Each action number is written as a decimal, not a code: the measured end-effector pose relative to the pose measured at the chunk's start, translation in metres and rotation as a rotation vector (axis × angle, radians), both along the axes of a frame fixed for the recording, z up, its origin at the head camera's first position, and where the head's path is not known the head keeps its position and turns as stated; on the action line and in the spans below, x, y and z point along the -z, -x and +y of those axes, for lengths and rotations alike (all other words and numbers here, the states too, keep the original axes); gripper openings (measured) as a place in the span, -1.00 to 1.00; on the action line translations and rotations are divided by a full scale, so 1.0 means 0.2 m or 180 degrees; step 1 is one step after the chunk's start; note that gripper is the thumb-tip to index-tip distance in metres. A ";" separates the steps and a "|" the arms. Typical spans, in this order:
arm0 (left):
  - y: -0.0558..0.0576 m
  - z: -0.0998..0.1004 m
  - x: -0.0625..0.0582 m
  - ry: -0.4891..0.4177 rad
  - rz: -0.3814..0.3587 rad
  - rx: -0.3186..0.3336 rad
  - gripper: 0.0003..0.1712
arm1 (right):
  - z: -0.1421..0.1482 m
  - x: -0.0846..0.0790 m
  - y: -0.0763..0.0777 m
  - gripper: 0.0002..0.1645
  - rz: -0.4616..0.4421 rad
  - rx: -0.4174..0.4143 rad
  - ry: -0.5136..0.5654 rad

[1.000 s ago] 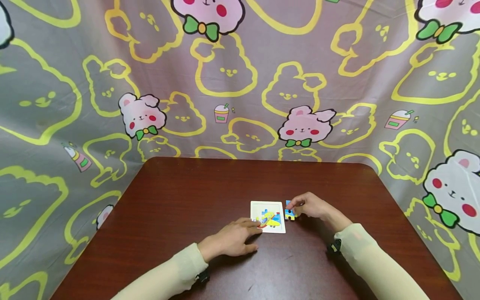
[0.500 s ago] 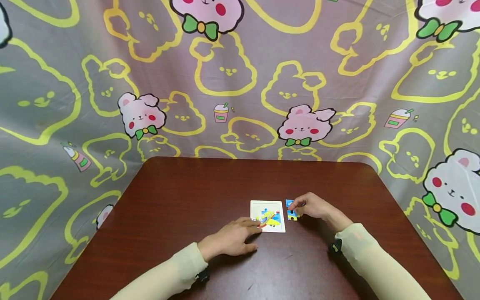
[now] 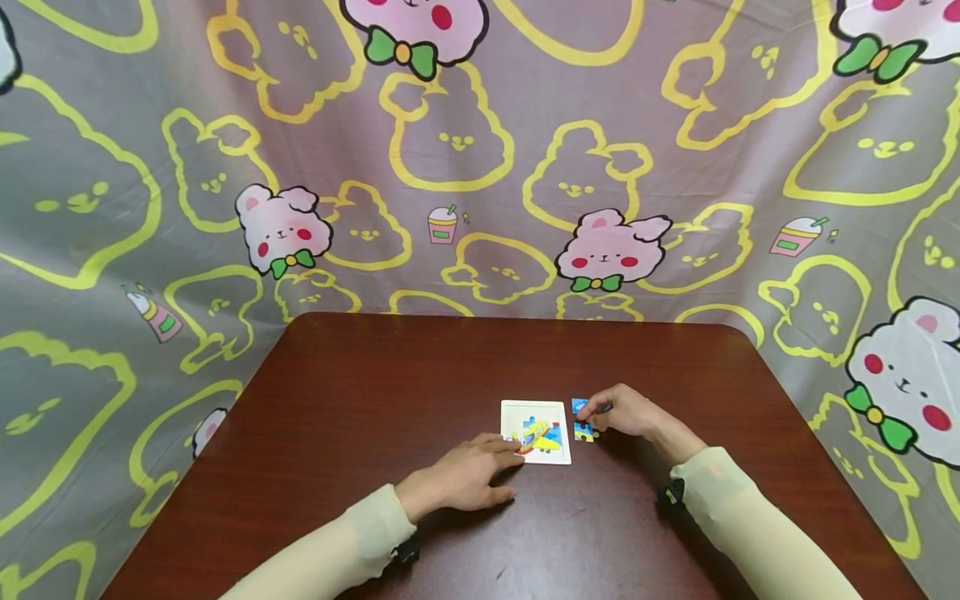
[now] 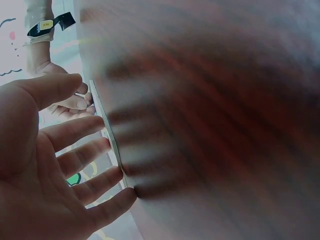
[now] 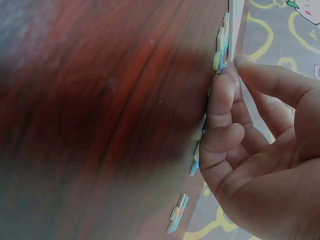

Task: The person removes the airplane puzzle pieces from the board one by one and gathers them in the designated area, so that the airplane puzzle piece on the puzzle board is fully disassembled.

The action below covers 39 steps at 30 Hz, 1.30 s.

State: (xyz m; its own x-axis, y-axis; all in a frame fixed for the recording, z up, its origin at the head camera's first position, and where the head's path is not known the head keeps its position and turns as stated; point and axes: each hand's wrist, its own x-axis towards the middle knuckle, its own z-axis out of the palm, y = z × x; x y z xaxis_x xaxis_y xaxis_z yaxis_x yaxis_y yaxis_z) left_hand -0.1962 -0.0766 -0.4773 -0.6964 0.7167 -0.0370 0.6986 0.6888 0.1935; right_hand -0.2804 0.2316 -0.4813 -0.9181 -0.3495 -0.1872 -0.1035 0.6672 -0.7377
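On the table lies a square white puzzle tray (image 3: 534, 403) showing a yellow, red and blue airplane picture. My left hand (image 3: 465, 475) rests at its near left side with fingers spread and nearly straight. In the left wrist view those fingertips meet the tray's thin edge (image 4: 111, 135). My right hand (image 3: 622, 410) is beside the tray's right side, thumb and fingers bent together over loose blue-and-yellow puzzle pieces (image 3: 587, 432). Its fingertips pinch down at a jigsaw piece (image 5: 221, 50) in the right wrist view, partly hiding it.
More puzzle pieces (image 5: 178, 213) lie flat on the brown table (image 3: 405, 375), under and beside the right hand. Behind the table hangs a grey cloth (image 3: 510, 167) with yellow outlines and rabbit faces. Both sleeves carry black wrist devices (image 3: 672, 493).
The puzzle pieces under my right hand have shifted slightly to the right, and more blue shows above its fingertips. The left hand and tray have stayed in place.
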 end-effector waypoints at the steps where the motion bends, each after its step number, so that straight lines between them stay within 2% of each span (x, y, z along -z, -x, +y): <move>1: 0.00 0.00 0.00 0.0003 -0.0011 -0.0006 -0.40 | 0.00 0.00 0.00 -0.85 0.0001 -0.0017 0.0006; 8: 0.00 0.00 0.00 -0.0006 -0.0046 -0.0015 -0.39 | 0.01 -0.01 0.01 -0.86 -0.0078 -0.0027 0.0154; 16: 0.00 -0.01 0.00 -0.0035 -0.0040 0.0022 -0.39 | -0.01 -0.03 0.01 -0.86 -0.0211 0.0030 0.0143; 25: 0.00 0.00 0.00 -0.0016 -0.0060 -0.0010 -0.39 | -0.06 -0.05 -0.01 -0.78 -0.0132 -0.0095 0.0179; 39: 0.00 0.00 0.00 -0.0054 -0.0013 0.0027 -0.39 | -0.18 -0.04 0.00 -0.77 -0.0046 -0.0224 0.0346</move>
